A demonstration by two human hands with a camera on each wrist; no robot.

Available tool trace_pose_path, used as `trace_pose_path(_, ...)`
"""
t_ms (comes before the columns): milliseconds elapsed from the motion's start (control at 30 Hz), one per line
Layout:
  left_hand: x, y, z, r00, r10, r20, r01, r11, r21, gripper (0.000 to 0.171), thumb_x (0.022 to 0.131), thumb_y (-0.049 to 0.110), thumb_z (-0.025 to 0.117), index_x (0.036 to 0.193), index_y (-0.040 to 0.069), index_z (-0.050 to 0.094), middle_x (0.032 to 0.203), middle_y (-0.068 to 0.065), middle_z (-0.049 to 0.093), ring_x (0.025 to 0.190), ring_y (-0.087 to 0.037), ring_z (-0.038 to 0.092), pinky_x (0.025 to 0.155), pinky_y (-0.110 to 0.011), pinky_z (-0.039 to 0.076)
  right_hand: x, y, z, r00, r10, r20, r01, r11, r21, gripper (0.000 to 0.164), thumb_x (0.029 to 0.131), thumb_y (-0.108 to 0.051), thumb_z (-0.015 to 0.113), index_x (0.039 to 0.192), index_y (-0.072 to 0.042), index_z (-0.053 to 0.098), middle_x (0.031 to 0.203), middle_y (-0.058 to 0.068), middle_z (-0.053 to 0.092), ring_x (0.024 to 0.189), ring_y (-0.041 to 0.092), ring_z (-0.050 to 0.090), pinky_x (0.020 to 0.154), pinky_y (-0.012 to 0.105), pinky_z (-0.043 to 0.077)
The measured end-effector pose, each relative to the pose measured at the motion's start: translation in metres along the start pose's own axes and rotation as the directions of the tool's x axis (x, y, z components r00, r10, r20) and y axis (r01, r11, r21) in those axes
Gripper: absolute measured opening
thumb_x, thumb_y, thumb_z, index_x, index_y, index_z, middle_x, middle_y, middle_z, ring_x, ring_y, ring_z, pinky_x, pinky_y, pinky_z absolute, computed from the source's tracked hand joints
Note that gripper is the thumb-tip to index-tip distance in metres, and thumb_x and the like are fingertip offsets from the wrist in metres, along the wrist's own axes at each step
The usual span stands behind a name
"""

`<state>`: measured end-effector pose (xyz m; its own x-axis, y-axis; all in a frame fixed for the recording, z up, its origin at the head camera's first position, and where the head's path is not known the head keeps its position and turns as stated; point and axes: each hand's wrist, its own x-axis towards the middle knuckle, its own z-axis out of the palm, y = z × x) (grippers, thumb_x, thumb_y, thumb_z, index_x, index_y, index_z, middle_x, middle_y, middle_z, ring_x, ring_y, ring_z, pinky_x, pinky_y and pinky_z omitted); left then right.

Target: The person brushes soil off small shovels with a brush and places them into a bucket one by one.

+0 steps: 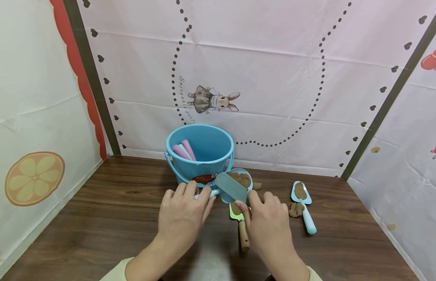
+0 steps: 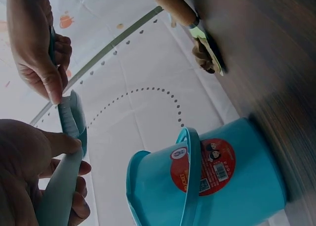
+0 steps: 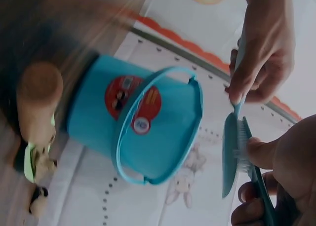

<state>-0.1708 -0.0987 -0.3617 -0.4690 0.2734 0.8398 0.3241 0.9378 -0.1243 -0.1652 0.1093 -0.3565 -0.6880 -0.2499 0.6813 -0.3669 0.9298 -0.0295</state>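
My left hand [image 1: 182, 210] grips the pale-blue handle [image 2: 61, 186] of a blue scoop [image 3: 229, 152]. My right hand [image 1: 270, 218] holds a teal brush [image 1: 232, 187] between thumb and fingers, its bristles [image 3: 242, 142] turned against the scoop's blade. In the head view the brush covers part of that blade, and brown, sand-like material [image 1: 241, 178] shows behind it within the blue rim. Under the hands, a green-bladed trowel with a wooden handle [image 1: 244, 236] lies on the table, brown material on its blade.
A blue bucket [image 1: 198, 169] stands just behind the hands, with pink and pale-blue handles [image 1: 184, 150] inside. To the right lies a pale-blue trowel [image 1: 309, 220] bearing brown material, a brown lump [image 1: 296, 210] beside it. Patterned cloth walls [image 1: 274, 86] enclose the wooden table [image 1: 133, 195].
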Motion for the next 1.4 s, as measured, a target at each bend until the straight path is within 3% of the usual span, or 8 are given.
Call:
trace_pose_path(167,0.0,0.0,0.0,1.0,-0.001,-0.002,0.001,1.0,-0.006,0.025,0.086,0.034,0.08,0.094,0.013,0.069,0.08,-0.01,0.059,0.063,-0.025,0.054,0.049,-0.034,0.032,0.006,0.015,0.0,0.993,-0.018,-0.115,0.016,1.0,-0.022,0.041,0.095,-0.047,0.062,0.085,-0.008,0.057,0.06,0.003,0.034,0.048,0.021,0.037,0.046,0.031,0.024)
trace_pose_path(267,0.0,0.0,0.0,1.0,-0.004,-0.009,0.004,1.0,-0.011,0.025,0.086,0.033,0.08,0.093,0.013,0.069,0.079,-0.009,0.059,0.063,-0.025,0.054,0.049,-0.033,0.031,0.01,0.025,-0.001,0.99,0.006,-0.143,-0.007,1.0,-0.008,0.043,0.098,-0.047,0.057,0.083,-0.007,0.054,0.06,0.002,0.032,0.048,0.021,0.034,0.046,0.032,0.023)
trace_pose_path(500,0.0,0.001,0.0,1.0,-0.005,-0.005,0.005,1.0,-0.013,0.025,0.085,0.034,0.08,0.093,0.013,0.068,0.078,-0.009,0.057,0.063,-0.026,0.053,0.049,-0.034,0.031,0.011,0.027,-0.01,0.992,0.04,-0.123,-0.036,0.999,0.038,0.038,0.097,-0.038,0.065,0.08,-0.007,0.049,0.062,0.001,0.03,0.052,0.017,0.03,0.048,0.032,0.026)
trace_pose_path(800,0.0,0.002,-0.001,1.0,-0.015,-0.011,0.015,1.0,-0.021,0.028,0.08,0.033,0.084,0.091,0.012,0.071,0.078,-0.009,0.06,0.063,-0.026,0.055,0.048,-0.035,0.033,-0.004,-0.005,-0.003,0.999,-0.041,-0.032,0.042,0.998,0.037,0.042,0.097,-0.049,0.062,0.079,-0.012,0.051,0.064,-0.002,0.031,0.052,0.016,0.033,0.05,0.029,0.022)
trace_pose_path(1033,0.0,0.002,-0.002,1.0,-0.005,-0.017,0.004,1.0,-0.018,0.025,0.086,0.034,0.079,0.091,0.011,0.07,0.079,-0.01,0.06,0.063,-0.027,0.055,0.047,-0.036,0.034,0.0,0.002,0.001,1.0,-0.011,0.009,0.011,1.0,0.013,0.041,0.096,-0.05,0.065,0.081,-0.013,0.056,0.062,-0.002,0.031,0.052,0.016,0.032,0.05,0.029,0.024)
trace_pose_path(1400,-0.001,0.002,-0.001,1.0,-0.018,-0.013,0.017,1.0,-0.014,0.024,0.085,0.033,0.08,0.09,0.012,0.069,0.076,-0.008,0.058,0.061,-0.024,0.052,0.047,-0.032,0.028,0.008,0.025,0.005,0.992,-0.012,-0.127,0.016,0.999,0.031,0.042,0.094,-0.048,0.066,0.079,-0.011,0.052,0.061,0.0,0.032,0.05,0.02,0.034,0.047,0.032,0.025)
